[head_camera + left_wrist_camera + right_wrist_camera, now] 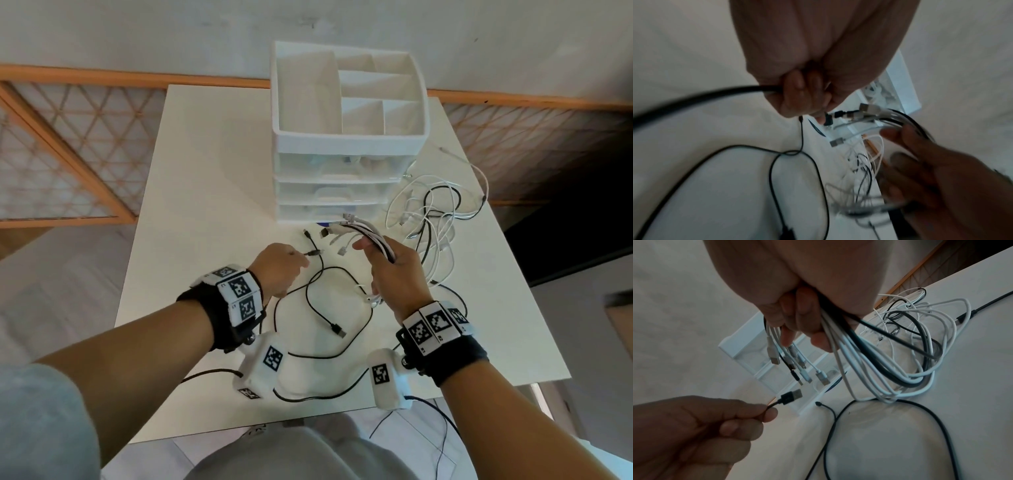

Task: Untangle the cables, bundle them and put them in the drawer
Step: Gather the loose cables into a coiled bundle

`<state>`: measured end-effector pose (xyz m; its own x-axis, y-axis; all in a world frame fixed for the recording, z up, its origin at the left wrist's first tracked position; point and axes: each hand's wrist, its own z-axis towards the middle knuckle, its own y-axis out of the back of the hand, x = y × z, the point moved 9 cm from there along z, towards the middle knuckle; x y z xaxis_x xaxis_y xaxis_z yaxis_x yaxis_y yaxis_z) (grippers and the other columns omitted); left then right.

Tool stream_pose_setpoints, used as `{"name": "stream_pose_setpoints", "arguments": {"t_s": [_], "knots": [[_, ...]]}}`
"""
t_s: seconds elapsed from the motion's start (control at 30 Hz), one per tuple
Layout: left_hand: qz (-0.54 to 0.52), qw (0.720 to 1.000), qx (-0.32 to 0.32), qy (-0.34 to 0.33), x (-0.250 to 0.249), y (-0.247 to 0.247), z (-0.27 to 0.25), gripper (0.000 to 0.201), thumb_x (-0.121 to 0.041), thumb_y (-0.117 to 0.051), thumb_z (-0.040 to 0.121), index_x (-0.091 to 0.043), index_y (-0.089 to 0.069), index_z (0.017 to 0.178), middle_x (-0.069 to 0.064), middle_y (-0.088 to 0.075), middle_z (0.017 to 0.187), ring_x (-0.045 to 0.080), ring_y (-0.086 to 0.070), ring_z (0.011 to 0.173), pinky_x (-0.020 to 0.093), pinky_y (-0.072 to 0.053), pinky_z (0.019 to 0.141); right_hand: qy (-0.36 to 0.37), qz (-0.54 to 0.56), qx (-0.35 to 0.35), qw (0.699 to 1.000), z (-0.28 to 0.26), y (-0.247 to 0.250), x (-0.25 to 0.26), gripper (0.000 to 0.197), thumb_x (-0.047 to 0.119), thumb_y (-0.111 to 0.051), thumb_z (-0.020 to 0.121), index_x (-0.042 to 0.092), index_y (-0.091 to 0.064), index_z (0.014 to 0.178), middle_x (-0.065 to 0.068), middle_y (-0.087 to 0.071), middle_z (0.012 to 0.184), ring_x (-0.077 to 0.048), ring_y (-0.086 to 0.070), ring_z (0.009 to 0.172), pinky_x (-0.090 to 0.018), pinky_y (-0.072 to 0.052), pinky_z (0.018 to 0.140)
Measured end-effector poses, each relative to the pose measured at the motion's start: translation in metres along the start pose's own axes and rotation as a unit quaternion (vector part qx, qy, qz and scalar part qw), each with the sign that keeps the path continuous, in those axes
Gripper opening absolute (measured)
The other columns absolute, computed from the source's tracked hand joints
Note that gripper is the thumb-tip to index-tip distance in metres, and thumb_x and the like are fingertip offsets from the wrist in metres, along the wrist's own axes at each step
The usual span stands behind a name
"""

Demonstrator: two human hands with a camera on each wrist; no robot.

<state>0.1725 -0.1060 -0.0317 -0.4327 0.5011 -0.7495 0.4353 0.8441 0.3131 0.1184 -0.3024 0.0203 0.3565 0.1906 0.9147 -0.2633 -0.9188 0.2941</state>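
My left hand [298, 262] pinches a black cable [310, 298] just behind its USB plug [791, 396], held above the white table [205, 205]. The rest of that cable lies in loose loops on the table between my hands. To the right, my right hand [376, 255] grips a bundle of white and black cable ends [359, 231], whose plugs [797, 368] fan out toward the drawer unit [342, 161]. The bundle's cables trail back into a tangle of white and black cables [435, 212] at the unit's right. All three clear drawers [334, 192] look closed.
The drawer unit carries an open white organiser tray [349, 92] with several compartments on top. Another black cable [308, 397] runs along the table's near edge. Lattice panels [68, 154] lie on the floor behind the table.
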Motion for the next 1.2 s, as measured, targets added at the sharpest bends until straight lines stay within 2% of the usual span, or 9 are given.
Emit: {"name": "stream_pose_setpoints", "arguments": {"t_s": [0.1, 0.23, 0.47, 0.63, 0.77, 0.87, 1.0, 1.1, 1.2], "knots": [[0.298, 0.947, 0.006, -0.12, -0.008, -0.029, -0.01, 0.02, -0.02, -0.047, 0.094, -0.011, -0.062, 0.103, 0.009, -0.066, 0.095, 0.026, -0.058, 0.079, 0.03, -0.046, 0.068, 0.003, 0.001, -0.009, 1.0, -0.001, 0.001, -0.001, 0.027, 0.03, -0.058, 0.098, 0.034, -0.074, 0.077, -0.004, -0.036, 0.057, -0.023, -0.035, 0.058, -0.028, -0.038, 0.051], [0.428, 0.881, 0.089, -0.179, 0.014, -0.079, -0.013, 0.025, -0.011, -0.052, 0.087, -0.022, -0.065, 0.106, 0.001, -0.064, 0.111, 0.026, -0.062, 0.102, 0.033, -0.05, 0.084, 0.005, -0.008, -0.007, 1.0, -0.004, 0.002, -0.002, 0.025, 0.03, -0.058, 0.098, 0.035, -0.075, 0.081, 0.001, -0.036, 0.055, -0.023, -0.035, 0.059, -0.035, -0.037, 0.059], [0.523, 0.826, 0.06, -0.2, 0.034, -0.095, -0.01, 0.012, -0.013, -0.053, 0.094, -0.008, -0.059, 0.102, 0.008, -0.049, 0.116, 0.031, -0.061, 0.1, 0.037, -0.044, 0.073, 0.003, 0.01, -0.002, 1.0, -0.009, 0.008, -0.008, 0.023, 0.026, -0.059, 0.098, 0.028, -0.075, 0.082, 0.003, -0.034, 0.051, -0.021, -0.032, 0.055, -0.031, -0.033, 0.054], [0.35, 0.917, -0.002, -0.192, -0.024, -0.044, -0.021, 0.016, -0.018, -0.044, 0.1, -0.008, -0.052, 0.11, 0.017, -0.064, 0.101, 0.035, -0.06, 0.089, 0.036, -0.044, 0.073, 0.026, 0.029, -0.01, 0.999, -0.009, 0.015, -0.001, 0.017, 0.034, -0.06, 0.095, 0.031, -0.076, 0.087, -0.007, -0.036, 0.065, -0.024, -0.034, 0.063, -0.036, -0.034, 0.06], [0.022, 0.98, -0.046, -0.194, -0.087, 0.036, -0.041, 0.016, -0.015, -0.048, 0.101, -0.009, -0.062, 0.095, 0.004, -0.057, 0.073, 0.022, -0.052, 0.068, 0.035, -0.046, 0.068, 0.054, 0.056, -0.003, 0.997, -0.005, 0.015, 0.017, 0.019, 0.038, -0.063, 0.093, 0.024, -0.075, 0.09, -0.002, -0.036, 0.063, -0.024, -0.032, 0.064, -0.037, -0.032, 0.062], [-0.211, 0.953, -0.023, -0.216, -0.113, 0.074, -0.062, 0.016, -0.007, -0.042, 0.103, -0.008, -0.058, 0.098, 0.0, -0.044, 0.066, 0.015, -0.045, 0.057, 0.029, -0.044, 0.057, 0.089, 0.05, 0.006, 0.995, -0.004, 0.014, 0.04, 0.024, 0.036, -0.067, 0.094, 0.014, -0.07, 0.084, -0.004, -0.038, 0.062, -0.022, -0.035, 0.061, -0.037, -0.034, 0.06], [-0.246, 0.96, -0.038, -0.126, -0.092, 0.074, -0.064, 0.013, -0.011, -0.046, 0.101, -0.008, -0.057, 0.096, -0.001, -0.036, 0.063, 0.01, -0.031, 0.048, 0.026, -0.025, 0.052, 0.131, 0.061, 0.048, 0.988, -0.008, 0.001, 0.077, 0.019, 0.032, -0.067, 0.095, 0.027, -0.072, 0.077, 0.0, -0.04, 0.056, -0.023, -0.036, 0.058, -0.035, -0.036, 0.053], [-0.309, 0.95, 0.002, -0.048, -0.074, 0.053, -0.064, 0.028, -0.037, -0.056, 0.098, -0.01, -0.056, 0.09, -0.002, -0.031, 0.062, 0.012, -0.026, 0.05, 0.027, -0.024, 0.052, 0.159, 0.084, 0.061, 0.982, -0.009, -0.009, 0.096, 0.026, 0.027, -0.062, 0.099, 0.002, -0.065, 0.093, -0.008, -0.035, 0.062, -0.024, -0.033, 0.058, -0.028, -0.035, 0.051], [-0.308, 0.95, 0.036, -0.039, -0.074, 0.033, -0.067, 0.057, -0.065, -0.061, 0.082, -0.009, -0.057, 0.095, -0.003, -0.034, 0.066, 0.012, -0.029, 0.053, 0.026, -0.028, 0.054, 0.223, 0.029, 0.094, 0.97, -0.019, -0.03, 0.112, 0.016, 0.028, -0.059, 0.101, 0.019, -0.069, 0.092, 0.009, -0.045, 0.057, -0.014, -0.04, 0.055, -0.023, -0.039, 0.056]]}}
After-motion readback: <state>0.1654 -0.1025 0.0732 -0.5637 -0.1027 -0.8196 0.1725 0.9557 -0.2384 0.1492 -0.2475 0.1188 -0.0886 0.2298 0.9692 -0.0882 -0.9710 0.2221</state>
